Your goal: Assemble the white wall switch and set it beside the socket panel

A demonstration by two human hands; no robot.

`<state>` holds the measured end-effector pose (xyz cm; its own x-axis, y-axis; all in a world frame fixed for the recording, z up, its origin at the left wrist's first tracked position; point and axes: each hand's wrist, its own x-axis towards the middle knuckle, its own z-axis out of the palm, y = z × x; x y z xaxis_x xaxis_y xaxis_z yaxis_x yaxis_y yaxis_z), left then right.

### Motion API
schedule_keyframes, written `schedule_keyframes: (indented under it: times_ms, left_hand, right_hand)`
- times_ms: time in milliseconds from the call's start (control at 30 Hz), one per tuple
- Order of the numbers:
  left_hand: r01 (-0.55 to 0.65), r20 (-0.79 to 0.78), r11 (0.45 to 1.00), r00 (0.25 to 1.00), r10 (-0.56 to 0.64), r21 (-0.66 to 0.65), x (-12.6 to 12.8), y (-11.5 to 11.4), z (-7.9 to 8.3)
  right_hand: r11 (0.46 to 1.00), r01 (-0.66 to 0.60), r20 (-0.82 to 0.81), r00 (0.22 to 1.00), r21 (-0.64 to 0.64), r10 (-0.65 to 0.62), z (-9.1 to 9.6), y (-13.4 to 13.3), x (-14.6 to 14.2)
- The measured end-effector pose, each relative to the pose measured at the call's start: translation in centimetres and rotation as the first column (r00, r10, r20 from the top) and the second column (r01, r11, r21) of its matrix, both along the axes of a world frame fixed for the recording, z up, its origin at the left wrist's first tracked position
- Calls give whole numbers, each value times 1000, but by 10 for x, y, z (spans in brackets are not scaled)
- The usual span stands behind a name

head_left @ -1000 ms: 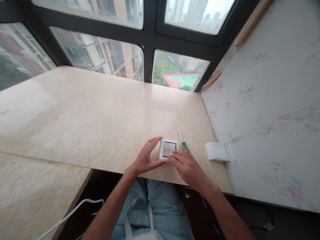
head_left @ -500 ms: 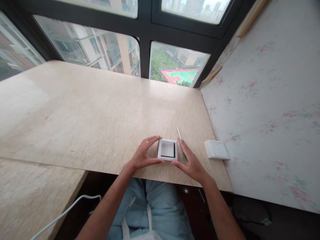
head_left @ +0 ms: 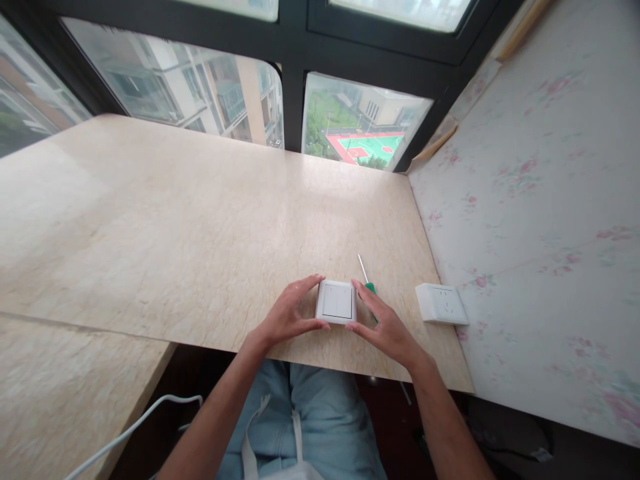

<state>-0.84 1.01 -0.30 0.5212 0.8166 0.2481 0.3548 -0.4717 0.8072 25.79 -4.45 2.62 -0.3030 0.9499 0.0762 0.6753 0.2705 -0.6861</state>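
A white square wall switch (head_left: 337,302) lies flat on the beige marble counter (head_left: 200,220) near its front edge. My left hand (head_left: 287,317) cups the switch's left side, thumb at the near corner and fingers at the far corner. My right hand (head_left: 383,320) grips the right side the same way. Both hands are closed on the switch. A green-handled screwdriver (head_left: 366,278) lies just behind my right hand, its metal tip pointing away from me and its handle partly hidden by my fingers.
A white wall socket (head_left: 442,304) lies on the counter to the right, next to the flowered wall panel (head_left: 540,200). Dark-framed windows (head_left: 295,87) run along the back. A white cable (head_left: 135,427) hangs below the counter at the left.
My right hand moved from on top of the switch to its right side. The switch face showed a dark-framed grey inset before and is plain white now.
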Motion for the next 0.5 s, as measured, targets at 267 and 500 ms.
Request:
schedule_keyframes:
  times_ms: [267,500]
  left_hand:
    - [24,-10,1000,1000,-24,11,-2,-2,4]
    - [53,-69,998,996,-51,20,-2,1,1]
  right_hand:
    - [1000,13,1,1000,-18,-13,2,1,-1]
    - [1000,11,-15,1000,2,-11,-1,1,0]
